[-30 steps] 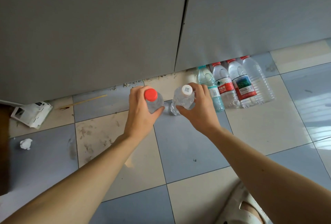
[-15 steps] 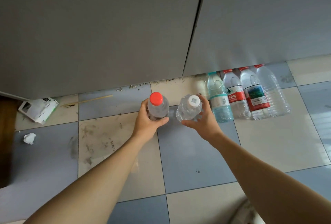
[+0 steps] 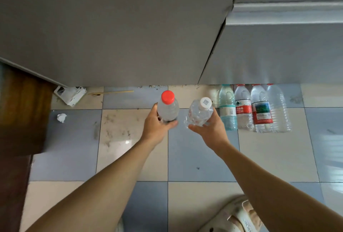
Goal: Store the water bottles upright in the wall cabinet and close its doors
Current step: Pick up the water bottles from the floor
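The left hand (image 3: 156,126) grips a clear bottle with a red cap (image 3: 168,108), fingers curled round its lower body and the thumb across the front; the bottle stands upright in the grasp, cap toward the camera. Just beside it, the right hand (image 3: 209,128) holds a crinkled clear bottle with a white cap (image 3: 199,114) — cradled from below, thumb and fingers wrapped round its base, the bottle tilted a little to the right. The two bottles are close but not touching.

Both are held above a floor of blue and cream tiles (image 3: 185,154). Further right, four more water bottles (image 3: 254,109) stand in a tight row on the floor against the foot of the cabinet (one with a pale green label, two with red labels, one plain and clear).

The grey cabinet doors (image 3: 120,27) fill the upper part of the view — the seam between them is slightly open near the top right. To the left lie a crumpled piece of paper (image 3: 61,117), a small white box (image 3: 71,94) and a thin stick (image 3: 111,93). A light-coloured slipper (image 3: 239,217) shows at the bottom right.
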The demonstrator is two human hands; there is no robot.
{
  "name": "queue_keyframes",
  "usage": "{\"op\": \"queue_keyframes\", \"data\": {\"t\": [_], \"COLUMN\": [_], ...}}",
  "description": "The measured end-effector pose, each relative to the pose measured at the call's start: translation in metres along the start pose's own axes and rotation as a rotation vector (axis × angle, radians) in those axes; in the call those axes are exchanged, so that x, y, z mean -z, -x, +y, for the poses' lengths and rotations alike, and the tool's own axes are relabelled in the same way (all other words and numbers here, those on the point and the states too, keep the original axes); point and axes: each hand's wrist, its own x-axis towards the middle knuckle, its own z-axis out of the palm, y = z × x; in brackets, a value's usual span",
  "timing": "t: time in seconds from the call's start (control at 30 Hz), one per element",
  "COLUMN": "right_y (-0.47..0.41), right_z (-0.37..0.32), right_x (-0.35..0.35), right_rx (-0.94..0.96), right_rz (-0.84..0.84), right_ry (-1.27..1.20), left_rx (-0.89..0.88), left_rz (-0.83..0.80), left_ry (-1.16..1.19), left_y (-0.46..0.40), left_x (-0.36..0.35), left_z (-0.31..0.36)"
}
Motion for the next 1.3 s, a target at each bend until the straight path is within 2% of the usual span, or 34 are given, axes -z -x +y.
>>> {"op": "queue_keyframes", "data": {"t": [0.37, 0.67, 0.87, 1.0, 1.3], "right_y": [0.139, 0.292, 0.409, 0.472, 0.535], "right_z": [-0.190, -0.386, -0.523, -0.616, -0.828], "right_x": [0.028, 0.062, 0.077, 0.083, 0.113], "right_rx": [0.059, 0.159, 0.271, 0.409, 0.740], "right_rz": [-0.084, -0.113, -0.081, -0.013, 0.243], "right_ry": [0.088, 0.142, 0.115, 0.016, -0.070], "left_rx": [-0.007, -0.140, -0.315, -0.469, -0.818], "left_rz": [0.053, 0.022, 0.028, -0.006, 0.136], "left_ry": [0.067, 0.075, 0.102, 0.093, 0.188], "left_y": [0.137, 0.267, 0.352, 0.387, 0.443], "left_x": [0.103, 0.228, 0.329, 0.396, 0.492], "left_z": [0.152, 0.332, 0.463, 0.549, 0.761]}}
